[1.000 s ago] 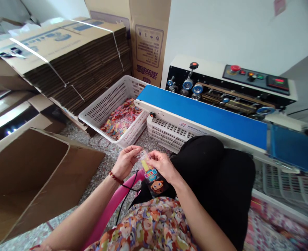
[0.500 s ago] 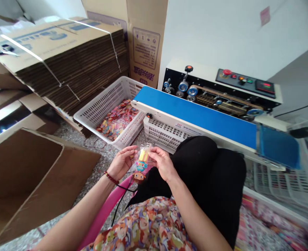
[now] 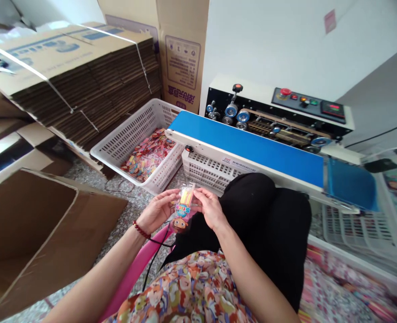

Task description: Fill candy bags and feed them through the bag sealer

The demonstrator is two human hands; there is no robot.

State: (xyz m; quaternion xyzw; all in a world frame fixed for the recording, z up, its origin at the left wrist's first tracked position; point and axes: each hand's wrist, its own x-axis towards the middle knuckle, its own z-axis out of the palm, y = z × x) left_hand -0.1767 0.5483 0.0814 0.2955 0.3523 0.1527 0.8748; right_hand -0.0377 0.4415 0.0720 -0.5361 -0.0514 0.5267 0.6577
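Between my two hands is a small clear plastic packet (image 3: pixel 183 208), printed with "Stick" lettering and a cartoon face, with yellow and pink sticks showing inside. My left hand (image 3: pixel 160 208) pinches its left edge, and a red bead bracelet sits on that wrist. On the packet's right edge, near the top, the fingers of my right hand (image 3: pixel 209 207) are closed. The packet hangs over my lap with the cartoon face toward me. Just beyond my hands stands a white plastic crate (image 3: pixel 131 130) holding many similar colourful packets (image 3: pixel 149 154).
A sealing machine (image 3: pixel 272 116) with a blue conveyor belt (image 3: pixel 249 146) runs across in front of my knees. Flattened cartons (image 3: pixel 94 76) are stacked at the left, with an open cardboard box (image 3: pixel 84 224) nearer. Another crate (image 3: pixel 205 172) sits under the belt; packets fill a bin (image 3: pixel 353 291) at right.
My view has shifted slightly to the right, so the surroundings sit a little further left. Both hands still hold the packet, which has tilted slightly.
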